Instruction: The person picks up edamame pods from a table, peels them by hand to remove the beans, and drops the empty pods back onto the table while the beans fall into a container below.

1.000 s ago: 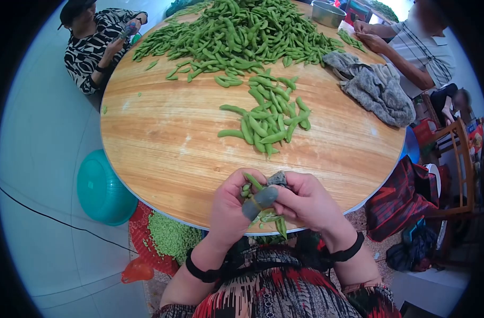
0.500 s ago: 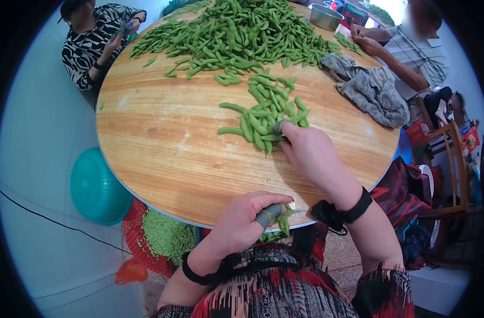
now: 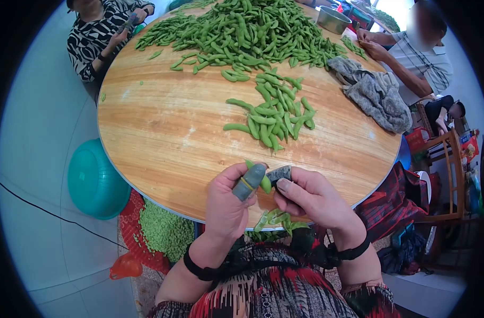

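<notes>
My left hand (image 3: 228,196) is closed on a green bean pod (image 3: 265,183) near the table's front edge; a grey cover with a yellow band wraps its thumb. Beside it, my right hand (image 3: 316,195) has its fingers pinched at the same pod, with a dark grey cover on one fingertip. Just below the hands, several opened pods (image 3: 276,217) lie at the edge. Farther in, a small group of whole pods (image 3: 268,119) rests on the wooden table (image 3: 162,127), with a large heap of pods (image 3: 247,32) behind.
A grey cloth (image 3: 377,98) and a metal bowl (image 3: 333,20) are at the right. Two people sit across the table, at left and right. Below the left edge are a teal basin (image 3: 96,180) and a red container of shelled beans (image 3: 165,230). A wooden chair (image 3: 454,175) stands right.
My right hand has come back from the small group of pods to my left hand. Both hands are now together at a pod, slightly above where my left hand was.
</notes>
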`<state>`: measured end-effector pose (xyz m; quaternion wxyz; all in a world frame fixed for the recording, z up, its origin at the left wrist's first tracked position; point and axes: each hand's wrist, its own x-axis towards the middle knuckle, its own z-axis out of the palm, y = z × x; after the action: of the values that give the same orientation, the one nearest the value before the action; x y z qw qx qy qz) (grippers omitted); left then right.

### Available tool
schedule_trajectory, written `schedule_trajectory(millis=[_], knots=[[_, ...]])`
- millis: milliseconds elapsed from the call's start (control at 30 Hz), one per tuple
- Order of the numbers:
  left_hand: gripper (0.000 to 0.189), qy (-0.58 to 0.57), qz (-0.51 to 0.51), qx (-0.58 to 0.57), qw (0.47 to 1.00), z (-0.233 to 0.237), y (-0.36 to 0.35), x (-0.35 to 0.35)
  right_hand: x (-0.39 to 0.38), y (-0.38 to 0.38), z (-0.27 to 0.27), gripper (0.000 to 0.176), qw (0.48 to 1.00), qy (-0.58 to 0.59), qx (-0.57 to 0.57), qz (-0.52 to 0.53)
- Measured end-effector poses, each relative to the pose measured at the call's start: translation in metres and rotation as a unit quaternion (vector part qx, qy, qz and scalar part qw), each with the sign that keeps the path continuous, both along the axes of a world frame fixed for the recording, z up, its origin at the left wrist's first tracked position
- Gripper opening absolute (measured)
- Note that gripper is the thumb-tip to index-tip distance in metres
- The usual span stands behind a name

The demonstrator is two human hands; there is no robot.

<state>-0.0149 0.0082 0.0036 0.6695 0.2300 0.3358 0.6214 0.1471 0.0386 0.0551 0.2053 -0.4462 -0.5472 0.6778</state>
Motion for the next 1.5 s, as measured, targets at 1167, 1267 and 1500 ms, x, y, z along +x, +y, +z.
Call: schedule_trajectory(millis=[1167,1267,1500], knots=[[0.024,0.299,0.021,0.164,0.94,-0.008,0.002,-0.005,-0.002,0.02,-0.004,0.023,0.927,-0.167,0.331,-0.049],[0.021,0.254,0.038,0.148,0.955,-0.012,0.001,-0.006,-0.013,0.047,0.001,0.019,0.841,-0.259,0.475,0.013],[0.04,0.238,-0.01,0.084,0.967,-0.001,-0.004,-0.005,-0.052,0.081,-0.02,0.012,0.689,-0.431,0.572,0.115]])
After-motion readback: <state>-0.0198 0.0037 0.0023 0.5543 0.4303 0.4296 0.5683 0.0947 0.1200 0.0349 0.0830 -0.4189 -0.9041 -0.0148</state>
